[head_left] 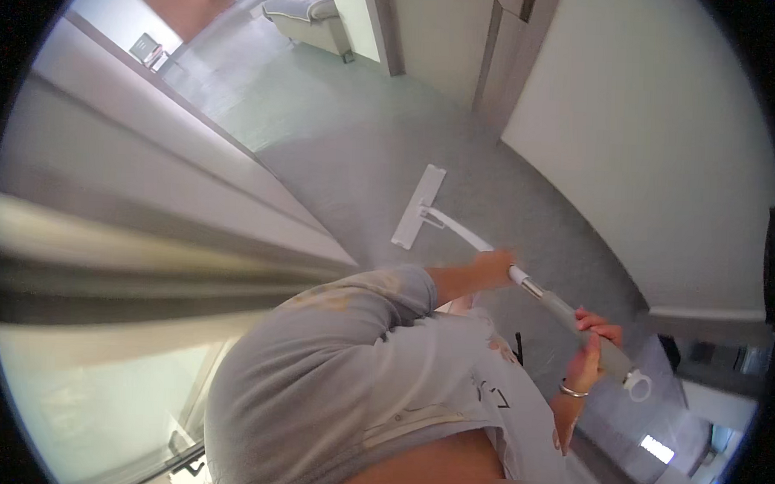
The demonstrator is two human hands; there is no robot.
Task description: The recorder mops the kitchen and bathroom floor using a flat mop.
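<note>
A white flat mop has its rectangular head [419,206] on the grey floor, and its pole [461,230] slants down to the right. My left hand [497,268] is closed around the pole partway along. Farther up, my right hand [594,348], with a silver bracelet [574,389] at the wrist, holds the grey grip [561,312] near its end. A white hanging ring [640,386] sticks out past that grip. My grey shirt and forearms fill the lower middle of the view.
A pale wall [621,141] rises at the right, its base curving beside the floor [365,158]. Along the left runs a pale panel with a dark edge [174,106]. Farther off are a padded bench [312,22] and a chair [149,49]. A glass panel [100,392] stands at lower left.
</note>
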